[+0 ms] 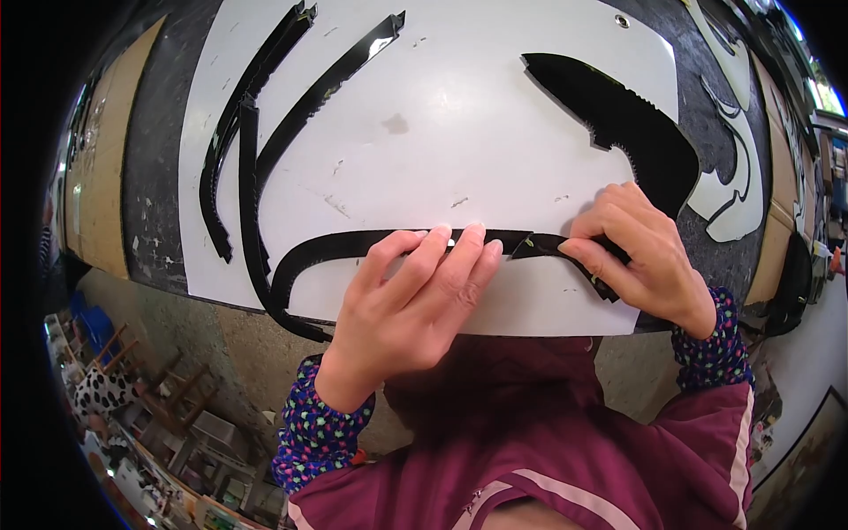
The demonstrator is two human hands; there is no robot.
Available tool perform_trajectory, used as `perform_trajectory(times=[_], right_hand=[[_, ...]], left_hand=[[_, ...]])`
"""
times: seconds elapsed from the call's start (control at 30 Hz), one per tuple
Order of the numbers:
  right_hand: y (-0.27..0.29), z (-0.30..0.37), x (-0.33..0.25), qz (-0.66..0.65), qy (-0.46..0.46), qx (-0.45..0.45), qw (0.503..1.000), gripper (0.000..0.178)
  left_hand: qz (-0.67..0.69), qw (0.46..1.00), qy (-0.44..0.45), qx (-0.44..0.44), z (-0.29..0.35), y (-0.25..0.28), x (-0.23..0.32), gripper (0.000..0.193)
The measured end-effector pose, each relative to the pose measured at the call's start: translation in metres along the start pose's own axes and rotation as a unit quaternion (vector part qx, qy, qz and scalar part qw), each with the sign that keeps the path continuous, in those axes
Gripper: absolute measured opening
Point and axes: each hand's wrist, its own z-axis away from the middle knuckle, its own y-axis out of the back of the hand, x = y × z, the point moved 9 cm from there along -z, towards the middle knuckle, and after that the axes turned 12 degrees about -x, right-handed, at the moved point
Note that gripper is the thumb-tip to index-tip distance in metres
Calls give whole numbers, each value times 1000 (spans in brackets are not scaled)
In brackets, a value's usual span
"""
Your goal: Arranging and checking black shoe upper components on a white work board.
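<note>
Fingertips (pixel 459 237) of the left hand (pixel 408 296) lie flat, pressing a curved black strip (pixel 336 243) onto the white board (pixel 442 132). Beside them, the right hand (pixel 640 256) pinches the strip's other end. Further off lie a wide black serrated piece (pixel 636 124) and thin black strips (pixel 247 141).

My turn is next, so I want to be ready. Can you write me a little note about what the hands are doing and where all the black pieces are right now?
Left hand: fingers pressed flat on the curved black strip, holding it down on the white board.
Right hand: pinching the short black piece where it meets the strip's end.
Done: the two ends meet.
Left: long thin strips at the board's left and the wide toothed black piece at upper right lie untouched.
</note>
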Motion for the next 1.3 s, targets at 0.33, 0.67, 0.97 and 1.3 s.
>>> perform_trajectory(times=[0.33,0.67,0.97,1.3], right_hand=[[1,-2,-2,3,6,6,1000,14],[0,-2,-1,13,5,-1,1000,13],[-1,-2,-1,17,1,0,1000,13],[0,-1,1,18,-4,8,1000,13]], left_hand=[[-7,1000,-10,2,2,-3,-1,29],[7,1000,13,-8,0,-1,-1,32],[-7,1000,-10,-2,0,-3,0,29],[-64,998,2,-18,-2,-6,4,36]])
